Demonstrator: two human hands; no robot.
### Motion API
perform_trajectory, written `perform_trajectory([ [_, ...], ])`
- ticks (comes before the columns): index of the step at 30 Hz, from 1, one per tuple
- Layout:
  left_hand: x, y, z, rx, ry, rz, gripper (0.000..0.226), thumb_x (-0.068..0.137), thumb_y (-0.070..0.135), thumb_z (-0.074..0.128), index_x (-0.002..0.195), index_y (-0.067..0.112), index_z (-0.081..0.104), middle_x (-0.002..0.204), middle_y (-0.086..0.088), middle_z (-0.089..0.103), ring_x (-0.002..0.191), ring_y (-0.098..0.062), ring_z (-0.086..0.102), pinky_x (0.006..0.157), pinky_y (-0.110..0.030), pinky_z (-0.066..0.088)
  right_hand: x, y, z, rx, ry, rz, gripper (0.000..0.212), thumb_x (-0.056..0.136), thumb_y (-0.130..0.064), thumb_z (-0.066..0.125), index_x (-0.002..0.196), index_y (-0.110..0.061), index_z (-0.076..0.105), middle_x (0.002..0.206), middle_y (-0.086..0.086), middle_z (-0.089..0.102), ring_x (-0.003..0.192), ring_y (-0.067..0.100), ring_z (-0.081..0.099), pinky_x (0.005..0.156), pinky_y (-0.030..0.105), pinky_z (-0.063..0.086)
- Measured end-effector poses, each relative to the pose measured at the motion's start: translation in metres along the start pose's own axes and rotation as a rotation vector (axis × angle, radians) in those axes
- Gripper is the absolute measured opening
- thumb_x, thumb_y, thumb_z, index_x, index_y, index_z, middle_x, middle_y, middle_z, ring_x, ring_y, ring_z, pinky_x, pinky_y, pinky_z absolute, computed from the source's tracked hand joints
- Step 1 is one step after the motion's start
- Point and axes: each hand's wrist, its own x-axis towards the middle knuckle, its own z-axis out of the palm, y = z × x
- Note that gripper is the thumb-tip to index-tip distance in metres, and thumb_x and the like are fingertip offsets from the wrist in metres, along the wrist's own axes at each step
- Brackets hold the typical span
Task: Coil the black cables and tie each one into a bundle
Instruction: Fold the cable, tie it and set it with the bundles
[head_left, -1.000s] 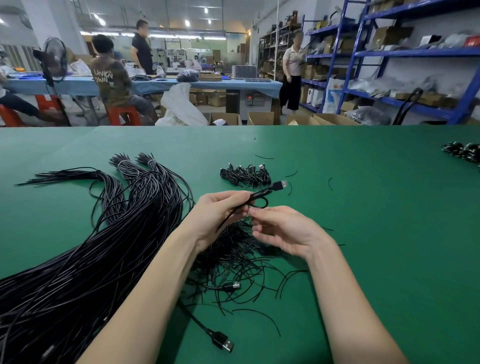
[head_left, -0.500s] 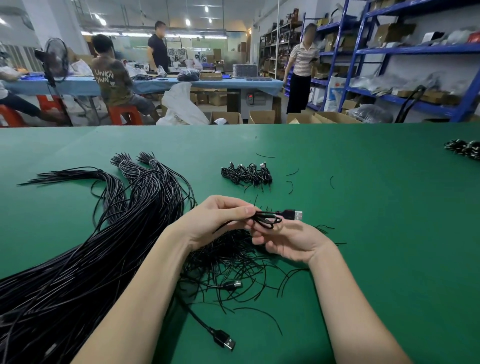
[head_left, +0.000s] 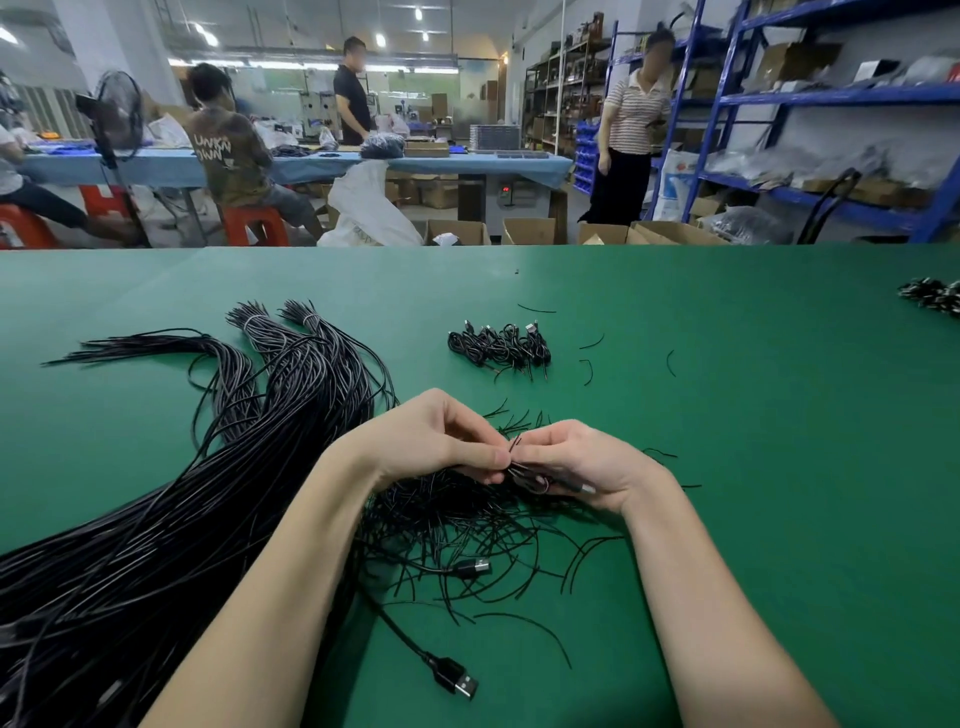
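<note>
Black cables (head_left: 156, 519), long and uncoiled, spread thick over the left of the green table (head_left: 727, 467), far ends gathered with pale ties. Further right, left hand (head_left: 431, 441) with thumb and fingers curled, pinching the small coiled cable (head_left: 530, 475) at its middle, just above a heap of loose black tie wires (head_left: 467, 530). Touching it from the other side, right hand (head_left: 587, 462), fingers closed round the same coil and the short tie end (head_left: 515, 442) sticking up between the two hands; silver plug (head_left: 587, 487) poking out by the right palm. Beyond the hands, a row of finished bundles (head_left: 498, 348), set well apart; more at the far right edge (head_left: 930, 295).

Judged as the tying step: coil made, tie going round its waist. Best done by keeping the left pinch firm so the loops cannot spring apart, drawing the tie snug across the middle, then twisting both ends together tight and flat. Worth keeping clear of the heap below to avoid snagging a stray wire.

Writing: white letters on the back of a seated person's shirt (head_left: 213, 145), roughly "UNKN OWN", not read with certainty. Nothing legible on cables or plugs.
</note>
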Motion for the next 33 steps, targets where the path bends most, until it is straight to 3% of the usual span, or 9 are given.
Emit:
perform_trajectory([
  [2, 0.001, 0.002, 0.001, 0.101, 0.036, -0.021, 0.008, 0.085, 0.007, 0.079, 0.086, 0.014, 0.082, 0.085, -0.010, 0.078, 0.077, -0.014, 0.075, 0.075, -0.017, 0.056, -0.002, -0.006, 0.000, -0.216, 0.098, -0.039, 0.007, 0.092, -0.012, 0.072, 0.088, -0.013, 0.078, 0.061, -0.007, 0.065, 0.041, 0.002, 0.047, 0.043, 0.015, 0.036],
  [5, 0.003, 0.004, 0.001, 0.270, 0.176, -0.025, 0.006, 0.084, 0.012, 0.081, 0.084, 0.018, 0.083, 0.078, -0.004, 0.078, 0.069, -0.008, 0.071, 0.073, -0.016, 0.054, 0.000, -0.019, 0.008, -0.451, 0.350, -0.145, 0.012, 0.085, -0.016, 0.078, 0.076, -0.023, 0.081, 0.068, -0.014, 0.074, 0.056, -0.003, 0.058, 0.062, 0.018, 0.045],
  [8, 0.004, 0.008, 0.000, 0.423, 0.336, 0.008, 0.006, 0.083, 0.020, 0.082, 0.081, 0.025, 0.082, 0.066, 0.006, 0.074, 0.053, 0.001, 0.059, 0.058, -0.010, 0.044, 0.006, -0.027, 0.023, -0.681, 0.626, -0.264, 0.022, 0.081, -0.025, 0.078, 0.061, -0.033, 0.075, 0.062, -0.017, 0.070, 0.053, -0.001, 0.052, 0.055, 0.019, 0.041],
  [14, 0.010, 0.009, 0.009, 0.362, 0.614, 0.053, 0.007, 0.079, 0.023, 0.085, 0.080, 0.029, 0.082, 0.067, 0.013, 0.074, 0.069, -0.005, 0.072, 0.068, -0.020, 0.056, 0.008, -0.032, 0.040, -0.851, 0.903, -0.472, 0.009, 0.085, -0.025, 0.072, 0.079, -0.025, 0.078, 0.080, -0.011, 0.068, 0.072, 0.011, 0.053, 0.066, 0.025, 0.034],
  [17, 0.013, 0.009, 0.012, 0.318, 0.684, 0.072, 0.009, 0.079, 0.024, 0.083, 0.073, 0.030, 0.081, 0.065, 0.012, 0.074, 0.071, -0.009, 0.074, 0.071, -0.025, 0.060, 0.008, -0.031, 0.040, -0.823, 0.936, -0.526, 0.009, 0.085, -0.025, 0.073, 0.077, -0.022, 0.076, 0.070, -0.012, 0.060, 0.069, 0.013, 0.056, 0.065, 0.026, 0.038],
  [22, 0.014, 0.007, 0.010, 0.181, 0.738, 0.085, 0.006, 0.079, 0.023, 0.084, 0.075, 0.026, 0.081, 0.070, 0.006, 0.076, 0.076, -0.016, 0.076, 0.080, -0.035, 0.062, 0.013, -0.028, 0.043, -0.650, 0.905, -0.617, 0.010, 0.084, -0.017, 0.074, 0.075, -0.022, 0.074, 0.069, -0.010, 0.068, 0.065, 0.014, 0.065, 0.068, 0.031, 0.055],
  [27, 0.016, 0.008, 0.014, -0.329, 0.629, 0.048, 0.007, 0.081, 0.003, 0.081, 0.088, 0.001, 0.079, 0.080, -0.017, 0.076, 0.067, -0.018, 0.070, 0.062, -0.020, 0.057, 0.012, -0.019, 0.030, -0.379, 0.709, -0.652, 0.015, 0.087, -0.007, 0.077, 0.077, -0.017, 0.073, 0.072, -0.005, 0.074, 0.067, 0.008, 0.075, 0.062, 0.025, 0.058],
  [31, 0.019, 0.006, 0.013, -0.622, 0.547, -0.033, 0.018, 0.080, -0.009, 0.075, 0.097, -0.011, 0.072, 0.086, -0.024, 0.074, 0.072, -0.025, 0.071, 0.067, -0.022, 0.061, 0.010, -0.014, 0.022, -0.417, 0.608, -0.700, 0.011, 0.088, -0.007, 0.079, 0.081, -0.013, 0.073, 0.076, -0.003, 0.075, 0.069, 0.008, 0.074, 0.066, 0.024, 0.059],
  [33, 0.020, 0.004, 0.012, -0.684, 0.526, -0.055, 0.017, 0.080, -0.010, 0.073, 0.097, -0.012, 0.071, 0.085, -0.023, 0.074, 0.070, -0.024, 0.072, 0.063, -0.021, 0.060, 0.009, -0.013, 0.021, -0.437, 0.586, -0.735, 0.011, 0.088, -0.005, 0.078, 0.081, -0.012, 0.073, 0.079, 0.000, 0.075, 0.071, 0.012, 0.075, 0.070, 0.031, 0.062],
])
